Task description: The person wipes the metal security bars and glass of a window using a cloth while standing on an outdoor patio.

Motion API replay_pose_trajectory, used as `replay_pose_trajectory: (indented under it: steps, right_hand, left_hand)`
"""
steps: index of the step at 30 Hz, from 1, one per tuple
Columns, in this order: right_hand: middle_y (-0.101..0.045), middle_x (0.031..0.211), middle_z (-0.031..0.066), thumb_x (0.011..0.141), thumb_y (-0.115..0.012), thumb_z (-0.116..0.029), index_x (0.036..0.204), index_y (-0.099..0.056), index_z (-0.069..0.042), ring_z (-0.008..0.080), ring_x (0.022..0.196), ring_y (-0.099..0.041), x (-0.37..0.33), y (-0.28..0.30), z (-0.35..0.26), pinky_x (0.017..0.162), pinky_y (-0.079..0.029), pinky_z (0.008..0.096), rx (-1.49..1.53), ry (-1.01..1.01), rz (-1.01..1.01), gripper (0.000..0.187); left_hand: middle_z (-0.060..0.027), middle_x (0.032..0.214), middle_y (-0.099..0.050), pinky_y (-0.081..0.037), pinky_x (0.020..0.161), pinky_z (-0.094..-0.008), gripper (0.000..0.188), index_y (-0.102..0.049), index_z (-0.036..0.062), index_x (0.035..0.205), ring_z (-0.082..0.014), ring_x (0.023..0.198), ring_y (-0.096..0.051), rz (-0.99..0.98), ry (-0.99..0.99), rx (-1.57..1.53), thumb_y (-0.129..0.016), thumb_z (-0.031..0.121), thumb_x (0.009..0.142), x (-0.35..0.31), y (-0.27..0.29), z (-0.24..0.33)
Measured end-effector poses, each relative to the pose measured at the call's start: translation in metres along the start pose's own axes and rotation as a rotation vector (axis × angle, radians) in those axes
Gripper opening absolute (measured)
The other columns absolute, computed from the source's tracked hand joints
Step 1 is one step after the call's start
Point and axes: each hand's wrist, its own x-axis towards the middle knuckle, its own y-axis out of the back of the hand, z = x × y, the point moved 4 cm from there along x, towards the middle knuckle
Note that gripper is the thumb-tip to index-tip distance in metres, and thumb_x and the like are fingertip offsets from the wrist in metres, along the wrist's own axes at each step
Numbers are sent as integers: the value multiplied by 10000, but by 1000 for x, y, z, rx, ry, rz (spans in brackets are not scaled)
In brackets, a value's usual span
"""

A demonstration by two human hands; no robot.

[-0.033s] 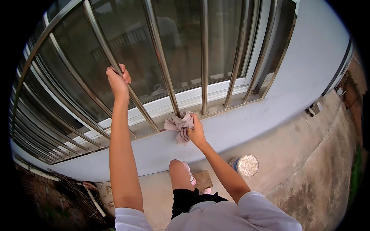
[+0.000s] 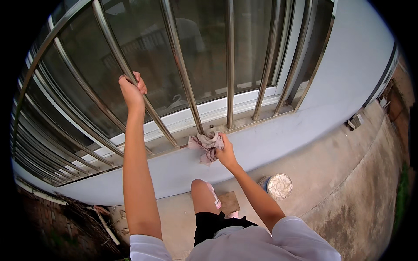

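My left hand (image 2: 133, 90) is wrapped round one shiny metal bar (image 2: 114, 45) of the window grille, well above its foot. In my right hand (image 2: 225, 152) is a bunched, pale pinkish-grey cloth (image 2: 205, 145) with darker stripes. It lies against the grille's bottom rail (image 2: 244, 125), by the foot of the bar (image 2: 185, 78) to the right of the one I grip. A loose end of the cloth hangs down in front of the pale wall. Part of my right fingers is hidden behind the cloth.
Behind the bars is a sliding window (image 2: 148, 56) with a white frame. A pale wall (image 2: 278, 135) runs below it. On the concrete ground stand a round bucket (image 2: 278, 186) with a pale top and a brown slab (image 2: 230, 203) by my feet. Sticks and debris (image 2: 93, 217) lie at lower left.
My right hand and the cloth have shifted slightly right and down along the bottom rail, uncovering the foot of the bar. My left hand keeps its hold on its bar.
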Motion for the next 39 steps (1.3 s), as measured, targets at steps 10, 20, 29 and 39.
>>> replay_pose_trajectory:
  steps: [10,20,29,39]
  right_hand:
    - [-595,1075,82,814,-483,38,1186,-522,-46,193,991,-562,-443,284,260,867,-459,326,-263,-796,634,383]
    - [-626,1100,138,873,-474,-346,1252,-504,-134,285,971,-605,-577,290,252,807,-488,460,186,-1241,788,436]
    - [-566,1185,217,969,-353,-90,1157,-479,-1,358,1010,-614,-237,116,228,844,-539,498,1296,-313,75,243]
    - [-549,1260,118,881,-566,-204,1273,-458,-9,270,1175,-516,-126,83,-118,1036,-379,414,1162,-354,-13,451]
  left_hand:
    - [6,478,-296,-277,431,-275,376,-397,100,709,-107,411,-271,10,-66,17,-216,348,927,-3,-5,5]
    - [-2,477,-310,-276,400,-270,448,-422,94,712,-112,396,-287,30,-31,-85,-221,410,959,3,14,-11]
    - [1,521,-341,-337,468,-292,410,-426,103,732,-127,455,-349,-165,36,-136,-262,419,934,12,1,-6]
    - [4,516,-348,-345,454,-299,425,-419,115,718,-131,437,-349,-132,7,-50,-225,424,937,20,1,-21]
